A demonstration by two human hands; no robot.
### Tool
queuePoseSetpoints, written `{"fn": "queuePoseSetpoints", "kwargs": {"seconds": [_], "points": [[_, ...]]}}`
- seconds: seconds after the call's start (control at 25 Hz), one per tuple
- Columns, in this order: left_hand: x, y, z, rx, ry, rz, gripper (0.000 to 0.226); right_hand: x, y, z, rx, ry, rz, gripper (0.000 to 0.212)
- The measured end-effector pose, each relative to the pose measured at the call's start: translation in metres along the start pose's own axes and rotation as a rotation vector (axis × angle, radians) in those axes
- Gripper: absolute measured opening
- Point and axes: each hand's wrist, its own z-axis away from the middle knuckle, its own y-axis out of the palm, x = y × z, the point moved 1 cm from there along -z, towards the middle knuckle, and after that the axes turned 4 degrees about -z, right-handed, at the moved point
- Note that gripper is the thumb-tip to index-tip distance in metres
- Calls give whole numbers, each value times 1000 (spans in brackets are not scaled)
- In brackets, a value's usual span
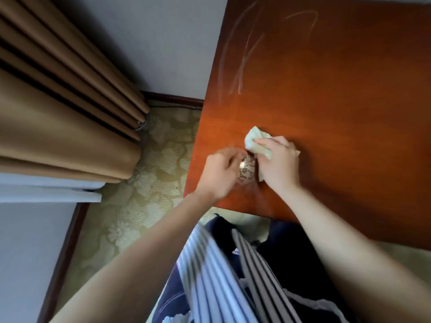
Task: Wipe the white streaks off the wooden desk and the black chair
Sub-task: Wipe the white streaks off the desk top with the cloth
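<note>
The reddish wooden desk (338,101) fills the right side of the head view. Several long white streaks (242,57) run across its far left part. My right hand (278,164) grips a crumpled pale cloth (255,142) and holds it against the desk near the left edge. Just left of it, my left hand (219,174) is blurred, its fingers curled beside a small clear, shiny thing (246,170) on the desk; what that thing is I cannot tell. No black chair is in view.
Brown curtains (58,101) hang at the left beside a grey wall. Patterned beige carpet (144,194) lies between the curtains and the desk. My striped shirt and dark trousers (221,276) are below the desk's near edge.
</note>
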Motion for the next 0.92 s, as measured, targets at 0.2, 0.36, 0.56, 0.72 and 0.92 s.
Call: {"fn": "queuePoseSetpoints", "kwargs": {"seconds": [0.2, 0.36, 0.56, 0.72, 0.92], "points": [[38, -25, -17, -164, -285, 68, 40, 41, 31, 61, 249, -286, -20, 41], [28, -24, -22, -103, -488, 317, 45, 31, 24, 57, 457, -560, 1, 40], [27, -34, -41, -133, -669, 381, 64, 34, 18, 0, 530, -707, 84, 35], [31, -37, -49, -158, -751, 348, 73, 50, 19, -70, 525, -538, 99, 37], [26, -34, -38, -120, -728, 344, 49, 66, 32, -116, 387, -323, 224, 40]]}}
